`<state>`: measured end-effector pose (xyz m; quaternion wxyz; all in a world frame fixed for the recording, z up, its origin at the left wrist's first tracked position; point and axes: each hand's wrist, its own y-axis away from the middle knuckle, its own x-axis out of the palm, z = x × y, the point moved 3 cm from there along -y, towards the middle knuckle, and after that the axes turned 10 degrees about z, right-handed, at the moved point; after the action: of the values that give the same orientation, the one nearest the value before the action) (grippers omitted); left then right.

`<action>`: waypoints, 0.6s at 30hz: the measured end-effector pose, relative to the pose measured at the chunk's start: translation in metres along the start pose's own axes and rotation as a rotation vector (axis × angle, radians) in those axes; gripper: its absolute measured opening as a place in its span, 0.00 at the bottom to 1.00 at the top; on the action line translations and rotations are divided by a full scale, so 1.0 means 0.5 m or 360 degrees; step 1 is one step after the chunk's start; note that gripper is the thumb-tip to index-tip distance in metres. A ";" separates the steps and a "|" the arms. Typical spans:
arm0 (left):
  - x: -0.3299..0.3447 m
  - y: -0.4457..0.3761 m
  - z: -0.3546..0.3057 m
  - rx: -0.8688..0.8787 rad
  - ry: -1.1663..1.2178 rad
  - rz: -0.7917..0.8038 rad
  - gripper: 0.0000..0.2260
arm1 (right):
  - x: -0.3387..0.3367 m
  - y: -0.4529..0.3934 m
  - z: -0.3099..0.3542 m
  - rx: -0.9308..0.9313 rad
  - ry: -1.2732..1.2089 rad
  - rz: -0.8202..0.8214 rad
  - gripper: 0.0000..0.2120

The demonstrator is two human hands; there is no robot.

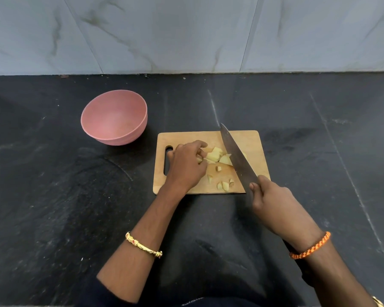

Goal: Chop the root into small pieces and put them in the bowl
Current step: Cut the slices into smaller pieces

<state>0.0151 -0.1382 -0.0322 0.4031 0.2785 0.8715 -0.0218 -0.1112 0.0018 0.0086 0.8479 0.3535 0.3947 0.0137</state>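
— Root pieces (215,156) lie mid-board (246,140), left hand (186,165) curled, fingertips pinning them?
— Yes; right hand (268,197) clenched around the knife (235,156), blade over them. Pink bowl (114,117) stands at ten o'clock.

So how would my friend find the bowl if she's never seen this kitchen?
Start at the black counter below the grey marble wall. Find the wooden board in the middle; the bowl sits just past its far left corner, apart from it. It is the only pink, round thing there, and it looks empty.
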 end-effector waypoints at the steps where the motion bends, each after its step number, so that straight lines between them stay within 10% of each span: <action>1: -0.004 0.003 0.005 -0.0007 0.0109 0.0019 0.18 | -0.002 0.001 -0.002 -0.0009 -0.0007 -0.0004 0.08; 9: -0.049 0.009 0.026 0.0001 0.0750 -0.0101 0.17 | -0.001 0.009 -0.004 -0.0077 -0.0043 0.0015 0.09; 18: -0.028 0.021 0.022 -0.0174 -0.0177 -0.0020 0.11 | 0.027 0.026 0.015 -0.0121 0.0004 0.0065 0.10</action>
<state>0.0351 -0.1387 -0.0277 0.4652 0.2489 0.8494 0.0077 -0.0938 0.0112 0.0110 0.8598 0.3291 0.3877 0.0464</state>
